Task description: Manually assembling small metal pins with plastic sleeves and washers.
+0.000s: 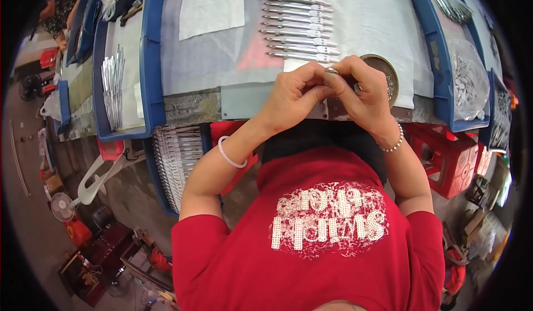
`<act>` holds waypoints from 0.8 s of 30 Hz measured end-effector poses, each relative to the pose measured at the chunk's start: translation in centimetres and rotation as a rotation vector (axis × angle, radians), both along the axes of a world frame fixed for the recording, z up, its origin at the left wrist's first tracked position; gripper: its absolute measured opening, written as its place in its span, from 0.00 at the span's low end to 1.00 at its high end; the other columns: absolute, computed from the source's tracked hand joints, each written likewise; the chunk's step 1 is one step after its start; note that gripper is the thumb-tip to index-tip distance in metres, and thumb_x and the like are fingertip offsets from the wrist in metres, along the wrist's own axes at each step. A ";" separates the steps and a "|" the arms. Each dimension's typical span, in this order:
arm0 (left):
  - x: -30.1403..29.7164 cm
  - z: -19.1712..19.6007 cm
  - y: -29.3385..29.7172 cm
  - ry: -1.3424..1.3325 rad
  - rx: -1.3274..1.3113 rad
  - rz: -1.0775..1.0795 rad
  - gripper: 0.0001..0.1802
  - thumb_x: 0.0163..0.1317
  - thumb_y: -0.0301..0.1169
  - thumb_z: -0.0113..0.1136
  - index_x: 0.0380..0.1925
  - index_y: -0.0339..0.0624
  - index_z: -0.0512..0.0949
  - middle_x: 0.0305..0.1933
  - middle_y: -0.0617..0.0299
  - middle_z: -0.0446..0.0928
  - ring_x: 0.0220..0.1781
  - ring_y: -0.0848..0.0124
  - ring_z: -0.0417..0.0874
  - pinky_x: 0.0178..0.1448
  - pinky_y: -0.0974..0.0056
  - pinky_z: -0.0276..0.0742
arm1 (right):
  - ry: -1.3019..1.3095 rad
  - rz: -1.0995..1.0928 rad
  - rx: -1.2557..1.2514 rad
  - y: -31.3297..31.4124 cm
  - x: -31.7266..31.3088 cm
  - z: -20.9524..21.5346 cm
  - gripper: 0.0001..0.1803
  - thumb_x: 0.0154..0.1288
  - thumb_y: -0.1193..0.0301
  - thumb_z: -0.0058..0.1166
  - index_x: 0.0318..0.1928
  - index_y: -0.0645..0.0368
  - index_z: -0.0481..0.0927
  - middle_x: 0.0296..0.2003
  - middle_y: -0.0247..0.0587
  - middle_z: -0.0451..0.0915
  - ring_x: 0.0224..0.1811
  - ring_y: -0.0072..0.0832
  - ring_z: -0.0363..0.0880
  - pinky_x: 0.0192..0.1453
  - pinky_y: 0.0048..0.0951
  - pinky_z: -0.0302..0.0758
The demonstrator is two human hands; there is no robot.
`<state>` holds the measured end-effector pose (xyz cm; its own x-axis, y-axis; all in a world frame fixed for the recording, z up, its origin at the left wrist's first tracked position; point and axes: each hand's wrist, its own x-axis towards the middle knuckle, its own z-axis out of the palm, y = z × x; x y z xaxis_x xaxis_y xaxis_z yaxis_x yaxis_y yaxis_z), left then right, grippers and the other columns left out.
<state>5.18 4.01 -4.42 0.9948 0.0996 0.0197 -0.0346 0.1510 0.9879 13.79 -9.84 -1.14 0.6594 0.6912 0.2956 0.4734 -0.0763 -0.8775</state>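
Note:
At the table's front edge, my left hand [297, 94] and my right hand [363, 92] meet with thumbs and forefingers pinched together. Between the fingertips shows a small shiny metal part [331, 71], mostly covered by them, so its exact kind cannot be made out. Just behind my right hand stands a round brown bowl [393, 67] holding small metal pieces, partly hidden by the hand. Beyond my hands lies a row of slender silver metal rods [300, 25] with flat, pale, holed ends toward the right, set side by side on a white sheet.
Blue trays flank the work surface: the left tray [153, 72] holds thin metal rods, the right tray [442, 83] a clear bag [469, 81] of small parts. Below the table are a tray of metal pieces [177, 161] and a red stool [452, 164]. Another person's arm shows far left.

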 end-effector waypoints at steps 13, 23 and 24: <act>-0.4 -0.6 -0.2 -0.039 0.136 -0.057 0.06 0.60 0.20 0.56 0.37 0.35 0.72 0.30 0.62 0.80 0.35 0.83 0.76 0.39 0.75 0.72 | -0.084 -0.033 -0.063 -0.8 -0.6 -0.1 0.06 0.57 0.75 0.59 0.30 0.62 0.75 0.19 0.38 0.73 0.18 0.23 0.71 0.23 0.23 0.66; 0.2 -1.0 -0.6 -0.079 0.161 0.017 0.07 0.55 0.20 0.58 0.35 0.36 0.74 0.25 0.57 0.79 0.27 0.75 0.80 0.33 0.71 0.74 | -0.070 -0.042 -0.052 -0.8 -0.3 -0.2 0.06 0.57 0.75 0.58 0.29 0.62 0.74 0.19 0.39 0.73 0.18 0.24 0.71 0.23 0.23 0.66; 0.4 -1.1 -0.5 -0.081 0.143 0.022 0.07 0.56 0.21 0.58 0.35 0.36 0.74 0.26 0.58 0.79 0.28 0.75 0.80 0.34 0.71 0.74 | -0.070 -0.044 -0.050 -0.7 -0.1 -0.3 0.06 0.57 0.75 0.58 0.29 0.62 0.74 0.19 0.39 0.73 0.18 0.24 0.71 0.23 0.23 0.66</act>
<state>5.59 3.49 -5.51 0.9870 0.1113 0.1157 -0.1172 0.0073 0.9931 13.69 -10.52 -1.44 0.6685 0.6769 0.3081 0.5290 -0.1416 -0.8367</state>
